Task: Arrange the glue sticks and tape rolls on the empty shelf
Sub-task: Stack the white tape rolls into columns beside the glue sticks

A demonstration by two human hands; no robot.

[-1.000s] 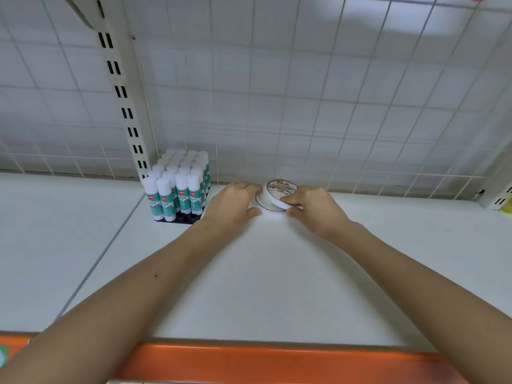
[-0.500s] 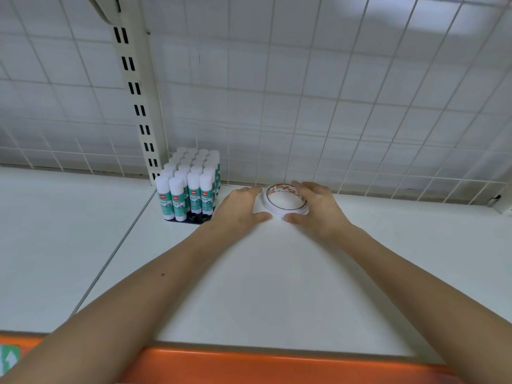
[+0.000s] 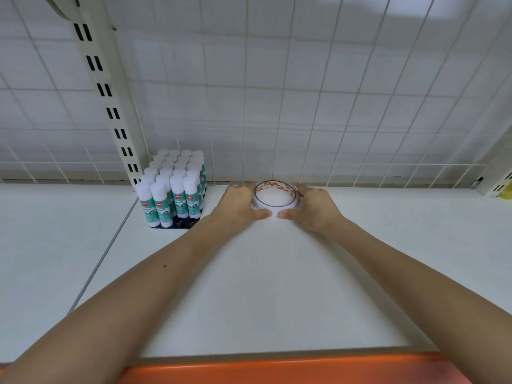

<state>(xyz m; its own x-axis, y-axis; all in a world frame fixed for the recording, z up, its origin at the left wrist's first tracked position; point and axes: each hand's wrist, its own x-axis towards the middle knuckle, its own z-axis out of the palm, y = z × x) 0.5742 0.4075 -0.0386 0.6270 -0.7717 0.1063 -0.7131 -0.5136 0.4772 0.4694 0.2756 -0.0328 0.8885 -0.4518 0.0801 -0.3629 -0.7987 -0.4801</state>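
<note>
On white shelf (image 3: 277, 286): flat white tape roll (image 3: 294, 201), orange-printed core
Left hand (image 3: 235, 207): grips roll's left side
Right hand (image 3: 314, 207): grips right side
Nearby: upright green-white glue sticks (image 3: 173, 189)

a white wire grid (image 3: 245, 85) stands behind, a slotted cream upright (image 3: 122, 112) at left.

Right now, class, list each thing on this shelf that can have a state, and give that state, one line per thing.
glue sticks: upright, capped, packed in a block on a dark tray, apart from the tape.
tape: lying flat on the shelf by the back grid, held from both sides.
left hand: fingers curled round the tape's left side.
right hand: fingers curled round the tape's right side.
</note>
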